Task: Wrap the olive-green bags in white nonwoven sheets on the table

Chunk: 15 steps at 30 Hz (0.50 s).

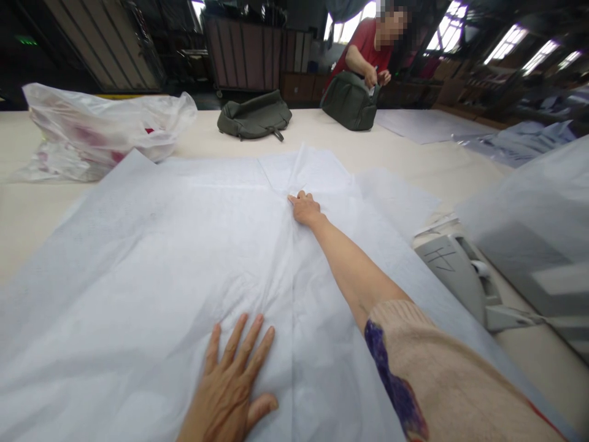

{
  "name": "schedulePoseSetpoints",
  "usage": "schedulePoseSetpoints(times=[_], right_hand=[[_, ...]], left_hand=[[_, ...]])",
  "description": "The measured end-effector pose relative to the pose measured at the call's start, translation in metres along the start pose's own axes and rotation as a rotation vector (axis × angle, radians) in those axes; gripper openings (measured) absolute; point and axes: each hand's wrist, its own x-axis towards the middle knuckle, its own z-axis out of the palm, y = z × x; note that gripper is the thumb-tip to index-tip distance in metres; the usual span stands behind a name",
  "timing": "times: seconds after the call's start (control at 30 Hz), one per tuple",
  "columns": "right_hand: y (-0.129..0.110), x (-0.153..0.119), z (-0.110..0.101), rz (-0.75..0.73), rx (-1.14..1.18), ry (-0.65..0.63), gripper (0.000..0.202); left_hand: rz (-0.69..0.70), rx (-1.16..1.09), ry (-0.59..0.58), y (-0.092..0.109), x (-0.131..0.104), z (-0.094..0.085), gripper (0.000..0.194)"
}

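Observation:
A large, thin white sheet (pixel 221 245) lies spread over the table, with a straight fold or seam line running away from me down its middle. My left hand (pixel 230 383) rests palm down on the near part of the sheet, fingers spread, left of that line. Farther off, my reaching right hand (pixel 307 207) has its fingers bent and closed on the sheet at the line. Creases fan out from these fingertips and run back toward my left hand. The underside of the right fingers is hidden.
On the cream tabletop (pixel 202 132) stand a clear plastic bag (pixel 110 126) and a dark green bag (pixel 255 115). Across the table a person (pixel 363 52) handles another green bag (pixel 350 101). At right are a grey device (pixel 453 270) with black marks and plastic-wrapped bundles (pixel 529 138).

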Motion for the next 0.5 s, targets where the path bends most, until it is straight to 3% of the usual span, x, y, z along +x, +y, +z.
schedulePoseSetpoints(times=[0.3, 0.5], right_hand=[[-0.002, -0.012, 0.001, -0.006, 0.066, 0.057, 0.053], [0.003, -0.009, 0.003, 0.014, 0.204, 0.064, 0.059]], left_hand=[[0.096, 0.024, -0.085, -0.018, -0.003, -0.001, 0.084], [0.121, 0.073, -0.131, -0.020, -0.007, -0.001, 0.084]])
